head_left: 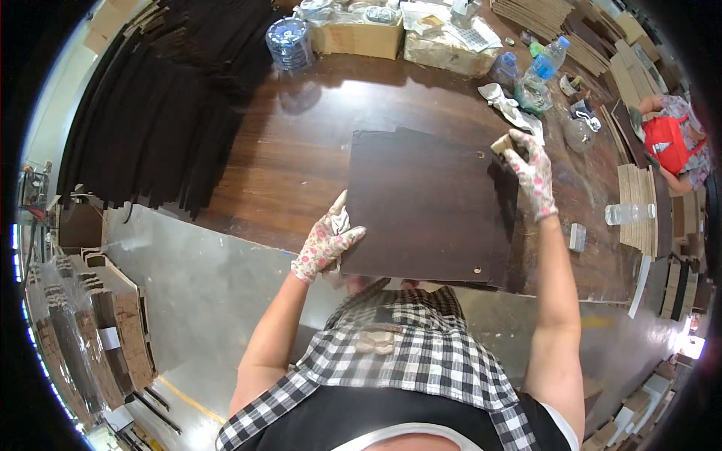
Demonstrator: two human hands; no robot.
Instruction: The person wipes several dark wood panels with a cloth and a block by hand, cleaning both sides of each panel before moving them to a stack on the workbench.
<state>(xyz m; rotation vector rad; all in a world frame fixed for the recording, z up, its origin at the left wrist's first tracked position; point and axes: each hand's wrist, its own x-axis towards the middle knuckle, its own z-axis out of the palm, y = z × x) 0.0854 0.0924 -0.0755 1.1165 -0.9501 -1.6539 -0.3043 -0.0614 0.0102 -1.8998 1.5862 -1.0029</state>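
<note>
A dark brown flat panel (421, 203) lies on the wooden table in front of me, with two small brass-coloured rings near its right edge. It seems to rest on one or more similar panels, whose edges peek out. My left hand (325, 244), in a floral glove, is at the panel's left edge, thumb over the top. A crumpled white cloth (341, 222) is tucked in that hand. In a matching glove, my right hand (533, 177) pinches a small beige block (502, 144), perhaps a sponge, at the panel's upper right corner.
Dark panels (150, 113) are piled high at the left. Boxes (357, 39), a blue-tinted plastic tub (289, 41), bottles (547, 59) and a white rag (511, 111) line the far side. A clear bottle (630, 214) lies at right; beyond, a person wears a red apron (671, 143).
</note>
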